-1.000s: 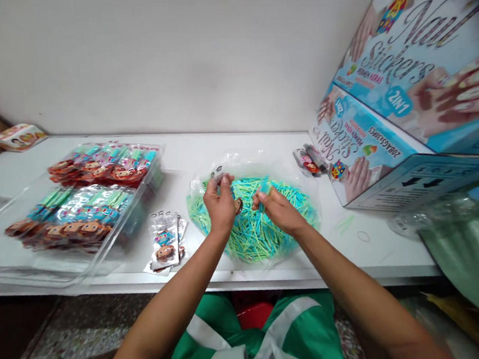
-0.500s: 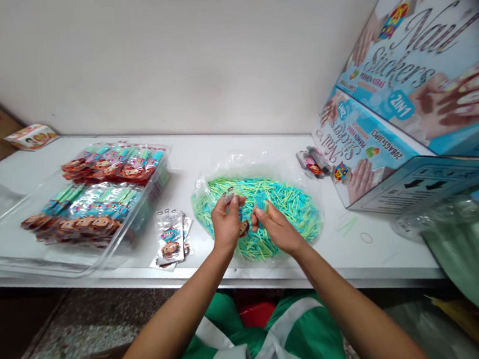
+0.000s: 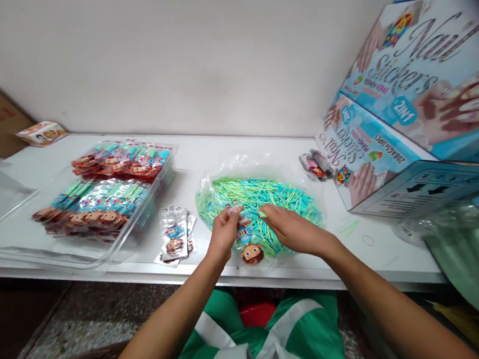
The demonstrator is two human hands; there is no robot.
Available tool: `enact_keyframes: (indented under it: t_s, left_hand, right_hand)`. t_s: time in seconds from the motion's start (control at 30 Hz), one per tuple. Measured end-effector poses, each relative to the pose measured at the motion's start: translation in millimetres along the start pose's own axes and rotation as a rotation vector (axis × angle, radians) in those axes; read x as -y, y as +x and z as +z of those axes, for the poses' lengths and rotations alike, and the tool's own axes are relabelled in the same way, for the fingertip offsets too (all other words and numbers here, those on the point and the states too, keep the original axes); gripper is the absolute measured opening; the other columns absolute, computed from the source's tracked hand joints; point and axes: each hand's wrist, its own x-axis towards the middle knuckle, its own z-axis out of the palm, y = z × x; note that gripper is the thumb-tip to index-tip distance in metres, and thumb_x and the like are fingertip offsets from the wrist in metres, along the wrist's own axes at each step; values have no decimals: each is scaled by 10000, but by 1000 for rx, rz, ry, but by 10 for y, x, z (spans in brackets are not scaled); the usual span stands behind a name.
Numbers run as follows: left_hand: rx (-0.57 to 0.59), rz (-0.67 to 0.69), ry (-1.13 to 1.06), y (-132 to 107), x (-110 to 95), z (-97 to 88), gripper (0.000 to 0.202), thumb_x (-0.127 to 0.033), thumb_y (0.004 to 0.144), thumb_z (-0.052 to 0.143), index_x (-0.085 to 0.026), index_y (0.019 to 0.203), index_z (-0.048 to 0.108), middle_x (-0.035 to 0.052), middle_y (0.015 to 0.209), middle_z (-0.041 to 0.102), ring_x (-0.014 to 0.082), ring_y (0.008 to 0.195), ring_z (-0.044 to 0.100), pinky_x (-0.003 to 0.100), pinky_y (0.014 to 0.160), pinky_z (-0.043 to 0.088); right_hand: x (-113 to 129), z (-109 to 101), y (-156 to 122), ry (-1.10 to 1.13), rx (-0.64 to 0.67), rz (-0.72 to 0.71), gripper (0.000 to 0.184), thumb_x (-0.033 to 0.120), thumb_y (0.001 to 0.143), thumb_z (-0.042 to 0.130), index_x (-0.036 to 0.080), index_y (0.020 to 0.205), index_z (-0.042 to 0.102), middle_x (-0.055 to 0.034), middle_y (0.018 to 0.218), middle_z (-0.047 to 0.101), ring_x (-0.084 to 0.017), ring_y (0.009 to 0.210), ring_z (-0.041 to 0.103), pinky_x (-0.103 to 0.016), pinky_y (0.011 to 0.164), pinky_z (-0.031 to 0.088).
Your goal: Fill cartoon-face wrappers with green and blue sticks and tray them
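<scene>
My left hand (image 3: 224, 233) pinches the top of a small clear sachet (image 3: 251, 250) printed with a cartoon face, which hangs face-up toward me. To its right, my right hand (image 3: 293, 229) has its fingers closed on light green sticks (image 3: 262, 214); only their ends show. Both hands are over a clear plastic bag (image 3: 206, 182) spread on the table, heaped with thin green and blue sticks (image 3: 261, 191). Left of the bag lies a small stack of similar sachets (image 3: 174, 233), their tops showing small holes.
A clear plastic tray (image 3: 121, 248) at left holds rows of filled sachets (image 3: 98, 207). Large nail sticker boxes (image 3: 387, 131) stand at right, with a few dark packets (image 3: 315, 165) beside them. A plastic bottle (image 3: 451, 221) lies at the right edge. A small box (image 3: 42, 133) sits back left.
The sachet in my left hand has turned so its printed face shows, hanging lower. My right hand has turned, its fingers now pointing left with the back of the hand up.
</scene>
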Motion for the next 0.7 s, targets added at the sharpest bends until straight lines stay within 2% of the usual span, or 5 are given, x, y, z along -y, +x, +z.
enact_keyframes:
  t_s: [0.13, 0.33, 0.43, 0.57, 0.7]
  left_hand:
    - [-39, 168, 163, -3, 31, 36, 374, -472, 810, 517, -143, 914, 662, 54, 759, 650, 173, 757, 612, 276, 681, 470]
    - [7, 286, 275, -39, 90, 111, 294, -388, 824, 516, -148, 811, 685, 67, 792, 681, 188, 814, 624, 303, 787, 449]
    - [59, 265, 221, -44, 125, 107, 272, -387, 797, 551, -155, 777, 691, 52, 789, 686, 186, 813, 617, 301, 794, 445]
    - [111, 97, 88, -63, 110, 70, 301, -425, 741, 617, -135, 760, 696, 52, 713, 684, 175, 711, 621, 284, 687, 459]
    - [155, 6, 24, -94, 88, 18, 280, -395, 642, 723, -117, 664, 688, 58, 631, 672, 148, 592, 603, 262, 605, 451]
  right_hand:
    - [135, 27, 38, -320, 49, 23, 162, 62, 842, 377, 159, 890, 496, -90, 824, 571, -210, 739, 523, -312, 647, 348]
    - [239, 131, 82, -424, 55, -15, 176, 82, 856, 381, 142, 926, 530, -115, 845, 603, -259, 830, 543, -415, 806, 337]
    - [230, 159, 54, -392, 82, -16, 186, 83, 861, 377, 145, 959, 523, -113, 869, 612, -249, 851, 546, -405, 815, 337]
    - [137, 79, -7, -281, 121, 27, 153, 148, 901, 350, 166, 968, 486, -81, 845, 601, -193, 707, 542, -292, 602, 334]
    - [-8, -45, -45, -133, 87, -7, 142, 230, 942, 309, 178, 913, 438, -53, 817, 567, -156, 661, 500, -264, 569, 315]
